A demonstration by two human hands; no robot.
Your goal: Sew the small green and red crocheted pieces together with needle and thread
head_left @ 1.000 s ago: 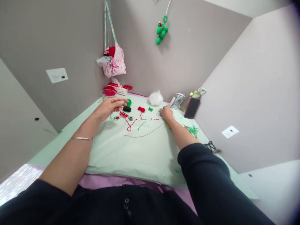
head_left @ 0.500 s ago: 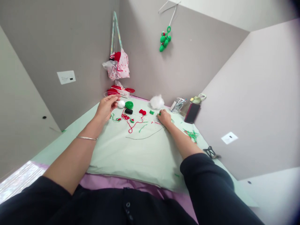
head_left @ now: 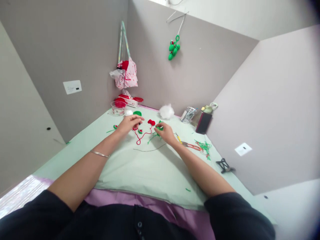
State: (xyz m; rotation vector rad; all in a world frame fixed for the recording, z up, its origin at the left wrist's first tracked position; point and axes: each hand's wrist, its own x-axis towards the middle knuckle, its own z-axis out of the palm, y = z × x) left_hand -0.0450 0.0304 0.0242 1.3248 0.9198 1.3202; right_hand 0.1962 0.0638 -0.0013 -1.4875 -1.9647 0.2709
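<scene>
Over the green-covered table, my left hand has its thumb and fingers pinched together near the green yarn ball; what it holds is too small to make out. My right hand is closed on a small green crocheted piece, partly hidden by the fingers. A thin pale strand seems to run between the two hands. Red yarn trails between them below a red crocheted piece. A small green and red piece lies beside my left hand.
White stuffing sits at the back, a clear cup and a phone to its right. Orange-handled snips lie near green yarn scraps. A clear tub stands at back left. A dark cord lies in front.
My left hand has moved right and down, and my right hand has moved left, bringing them closer together. The snips and the clear tub now show. The view has shifted slightly.
</scene>
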